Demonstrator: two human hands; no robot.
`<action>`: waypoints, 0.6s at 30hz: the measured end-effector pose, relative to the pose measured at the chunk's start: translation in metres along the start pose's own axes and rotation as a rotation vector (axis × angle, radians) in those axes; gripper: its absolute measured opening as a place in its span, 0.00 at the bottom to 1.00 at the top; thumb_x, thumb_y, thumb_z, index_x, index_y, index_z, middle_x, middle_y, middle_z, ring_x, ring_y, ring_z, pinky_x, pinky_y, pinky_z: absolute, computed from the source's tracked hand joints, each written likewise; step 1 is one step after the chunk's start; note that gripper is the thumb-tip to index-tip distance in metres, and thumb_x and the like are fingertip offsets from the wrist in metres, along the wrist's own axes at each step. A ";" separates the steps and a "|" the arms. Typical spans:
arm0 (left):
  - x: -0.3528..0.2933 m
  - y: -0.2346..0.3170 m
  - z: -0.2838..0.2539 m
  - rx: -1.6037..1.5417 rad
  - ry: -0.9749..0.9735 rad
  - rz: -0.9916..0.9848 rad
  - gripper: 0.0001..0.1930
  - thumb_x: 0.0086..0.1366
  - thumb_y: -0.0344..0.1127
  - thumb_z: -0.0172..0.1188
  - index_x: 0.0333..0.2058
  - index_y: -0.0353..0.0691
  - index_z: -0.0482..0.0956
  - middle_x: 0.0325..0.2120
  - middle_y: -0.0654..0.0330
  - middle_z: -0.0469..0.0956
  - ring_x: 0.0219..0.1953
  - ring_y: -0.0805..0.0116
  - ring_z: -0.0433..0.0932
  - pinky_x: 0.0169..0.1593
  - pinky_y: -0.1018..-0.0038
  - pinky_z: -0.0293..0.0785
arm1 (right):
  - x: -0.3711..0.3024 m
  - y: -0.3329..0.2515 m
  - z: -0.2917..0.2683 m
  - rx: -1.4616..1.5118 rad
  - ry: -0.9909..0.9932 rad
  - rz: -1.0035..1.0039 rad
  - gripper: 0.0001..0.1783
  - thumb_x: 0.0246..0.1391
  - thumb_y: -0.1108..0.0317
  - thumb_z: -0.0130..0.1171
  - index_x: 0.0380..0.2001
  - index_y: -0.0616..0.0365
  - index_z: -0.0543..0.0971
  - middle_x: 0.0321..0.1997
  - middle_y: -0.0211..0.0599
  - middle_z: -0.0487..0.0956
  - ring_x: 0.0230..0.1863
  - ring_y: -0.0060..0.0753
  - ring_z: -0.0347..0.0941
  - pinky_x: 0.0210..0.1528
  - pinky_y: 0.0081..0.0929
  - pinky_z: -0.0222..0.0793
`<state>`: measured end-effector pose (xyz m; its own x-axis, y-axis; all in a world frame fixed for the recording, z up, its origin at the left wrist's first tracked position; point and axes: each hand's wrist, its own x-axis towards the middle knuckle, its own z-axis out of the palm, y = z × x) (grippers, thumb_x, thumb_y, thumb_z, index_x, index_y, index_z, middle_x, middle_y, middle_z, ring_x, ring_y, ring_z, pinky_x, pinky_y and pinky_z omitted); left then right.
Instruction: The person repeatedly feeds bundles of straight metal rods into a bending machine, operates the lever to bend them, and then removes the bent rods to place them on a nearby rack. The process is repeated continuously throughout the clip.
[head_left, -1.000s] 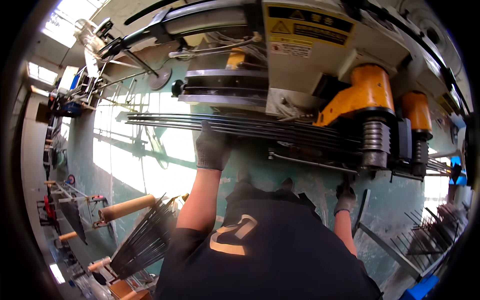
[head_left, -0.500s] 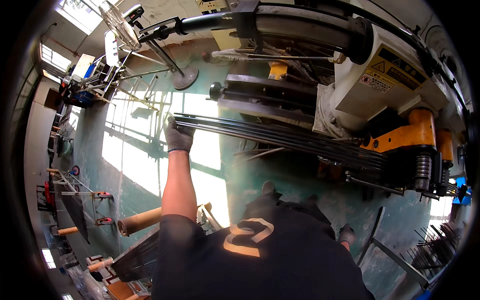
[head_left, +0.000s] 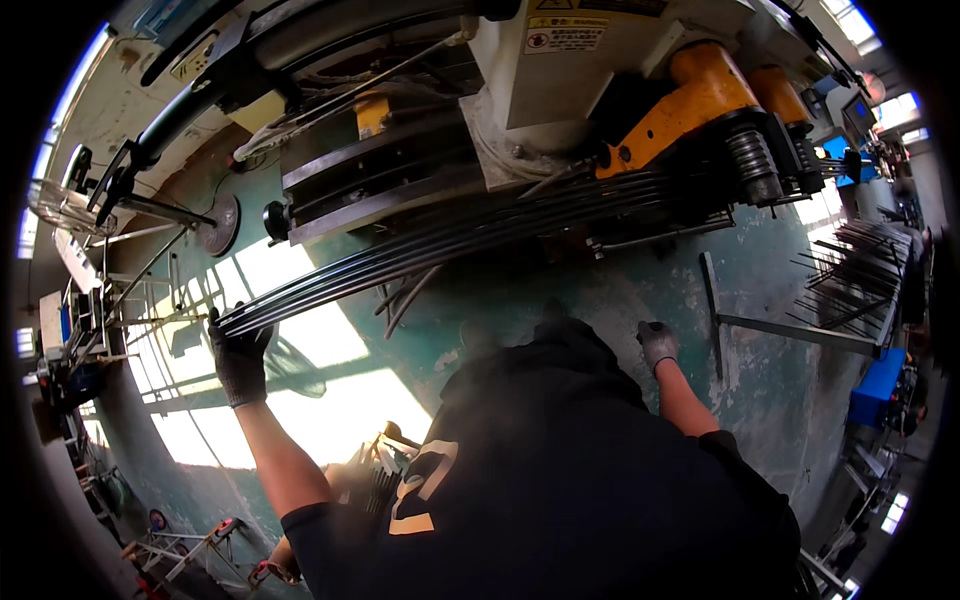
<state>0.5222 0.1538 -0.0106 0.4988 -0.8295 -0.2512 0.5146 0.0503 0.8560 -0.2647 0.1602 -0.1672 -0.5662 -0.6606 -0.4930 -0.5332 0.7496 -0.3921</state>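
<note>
My left hand (head_left: 240,360), in a grey knit glove, is closed around the left ends of a bundle of long, thin dark metal rods (head_left: 400,253). They slant up to the right, along the front of a large machine (head_left: 545,75), and their far ends pass in by its orange arm (head_left: 690,110) and coil spring (head_left: 752,165). Where they end there is hidden in shadow. My right hand (head_left: 658,343), gloved too, hangs above the floor at the right, apart from the rods. Its fingers are curled, with nothing visible in them.
A steel rack (head_left: 800,333) with many thin rods sticking out stands at the right, near a blue bin (head_left: 880,388). The round base (head_left: 222,225) of a standing fan is at the far left. A wheeled cart (head_left: 190,548) stands lower left. Sunlight falls across the green floor (head_left: 330,350).
The view has turned right. My left hand keeps its grip on the rods, whose held ends now sit lower and farther left in view. My right arm has come further into sight.
</note>
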 end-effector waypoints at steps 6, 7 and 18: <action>0.016 -0.014 -0.031 -0.209 -0.424 0.060 0.35 0.78 0.63 0.43 0.69 0.40 0.68 0.67 0.47 0.72 0.70 0.43 0.68 0.72 0.43 0.65 | 0.044 0.001 0.002 -0.159 -0.120 -0.067 0.25 0.56 0.45 0.58 0.35 0.56 0.89 0.39 0.47 0.88 0.45 0.51 0.84 0.51 0.43 0.76; 0.012 -0.024 -0.022 -0.301 -0.052 0.116 0.36 0.79 0.63 0.42 0.69 0.38 0.68 0.67 0.45 0.71 0.70 0.42 0.67 0.73 0.43 0.63 | 0.054 0.002 0.004 -0.161 -0.123 -0.086 0.24 0.56 0.45 0.58 0.34 0.55 0.89 0.37 0.45 0.88 0.43 0.48 0.84 0.49 0.42 0.76; -0.079 -0.291 0.165 -0.532 0.564 -0.309 0.37 0.77 0.56 0.52 0.72 0.34 0.58 0.69 0.49 0.67 0.71 0.49 0.66 0.72 0.47 0.64 | 0.218 0.010 -0.014 -0.341 -0.219 -0.499 0.24 0.63 0.48 0.53 0.44 0.55 0.87 0.48 0.49 0.86 0.53 0.53 0.81 0.60 0.44 0.73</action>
<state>0.2177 0.1130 -0.1651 0.4829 -0.4531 -0.7494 0.8756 0.2401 0.4191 -0.4017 0.0233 -0.2678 -0.0766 -0.8760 -0.4762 -0.8897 0.2757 -0.3640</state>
